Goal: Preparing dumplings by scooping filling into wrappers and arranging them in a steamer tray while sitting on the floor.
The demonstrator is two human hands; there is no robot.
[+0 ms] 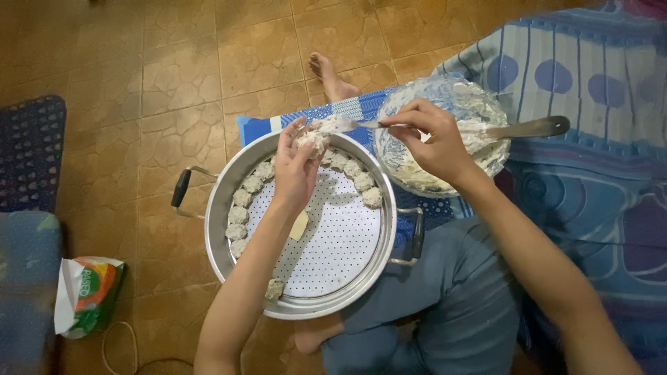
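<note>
Here, seen from above, a person sitting on a tiled floor [174,83] is shaping dumplings over a round metal steamer tray [226,198]. The left hand [295,170] is hovering above the tray's far rim, its fingers curled and pinching a half-formed dumpling [314,141]. The right hand [431,142] is closing thumb and fingers on a metal spoon [361,125], whose loaded tip is touching that dumpling. A bowl [410,177] of pale filling is sitting just beside the tray's right edge, partly under the right hand, and a second metal utensil [531,128] is lying in it with its handle jutting past the bowl's right rim. A row of finished dumplings [242,198] is curving along the tray's left and far edges on the perforated plate, and one more [275,289] is lying alone at the near edge. A small pale wrapper piece [299,226] is resting near the plate's middle, just beside the left forearm. A bare foot [332,78] is showing beyond the tray, on a blue patterned cloth [333,110]. A printed plastic bag [87,295] is lying on the floor toward the lower left corner, well apart from the tray.
</note>
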